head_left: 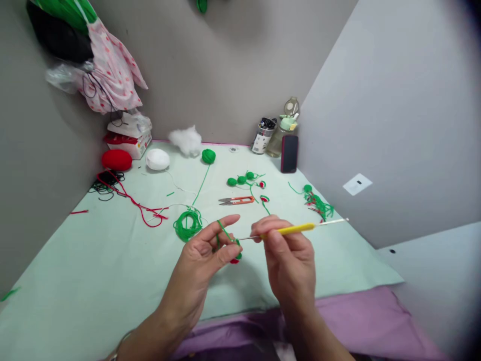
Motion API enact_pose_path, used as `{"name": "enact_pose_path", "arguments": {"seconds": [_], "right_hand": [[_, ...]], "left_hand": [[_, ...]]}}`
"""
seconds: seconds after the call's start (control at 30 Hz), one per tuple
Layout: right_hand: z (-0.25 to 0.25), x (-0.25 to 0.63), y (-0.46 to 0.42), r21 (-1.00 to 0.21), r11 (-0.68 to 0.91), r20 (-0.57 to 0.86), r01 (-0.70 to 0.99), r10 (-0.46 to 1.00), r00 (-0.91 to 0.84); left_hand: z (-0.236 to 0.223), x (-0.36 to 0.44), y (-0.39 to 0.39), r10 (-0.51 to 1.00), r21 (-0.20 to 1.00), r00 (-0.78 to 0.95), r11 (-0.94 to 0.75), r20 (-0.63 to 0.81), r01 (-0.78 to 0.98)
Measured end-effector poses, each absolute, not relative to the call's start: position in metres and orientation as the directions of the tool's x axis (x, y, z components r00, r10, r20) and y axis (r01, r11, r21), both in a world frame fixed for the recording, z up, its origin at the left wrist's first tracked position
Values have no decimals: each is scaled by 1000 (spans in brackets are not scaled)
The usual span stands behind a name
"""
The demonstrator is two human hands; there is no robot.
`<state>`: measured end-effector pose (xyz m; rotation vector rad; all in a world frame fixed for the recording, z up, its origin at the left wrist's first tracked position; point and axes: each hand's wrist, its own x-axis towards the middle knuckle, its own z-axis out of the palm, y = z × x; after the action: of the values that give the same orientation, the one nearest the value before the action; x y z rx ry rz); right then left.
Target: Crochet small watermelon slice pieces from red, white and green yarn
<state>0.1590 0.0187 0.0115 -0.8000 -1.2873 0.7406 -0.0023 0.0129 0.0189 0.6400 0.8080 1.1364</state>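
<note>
My right hand pinches a yellow-handled crochet hook, its metal tip pointing left into a small green and red crochet piece. My left hand holds that piece between thumb and fingers, with green yarn stretched over the raised index finger. The yarn leads to a loose green coil on the pale green table cover, and further back to a green yarn ball.
Orange snips lie mid-table beside small green and red crochet pieces. Red yarn ball, white yarn ball and stuffing sit at the back left. A phone, bottle and pen cup stand at the back right. Yarn scraps lie right.
</note>
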Motion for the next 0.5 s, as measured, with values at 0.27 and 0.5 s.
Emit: {"name": "enact_pose_path", "arguments": {"seconds": [0.27, 0.5], "right_hand": [[11, 149, 15, -826, 563, 563, 31, 824, 66], [10, 160, 18, -830, 557, 555, 3, 827, 86]], "left_hand": [[19, 0, 13, 949, 786, 202, 314, -243, -532], [20, -6, 16, 892, 693, 364, 442, -269, -570]]}}
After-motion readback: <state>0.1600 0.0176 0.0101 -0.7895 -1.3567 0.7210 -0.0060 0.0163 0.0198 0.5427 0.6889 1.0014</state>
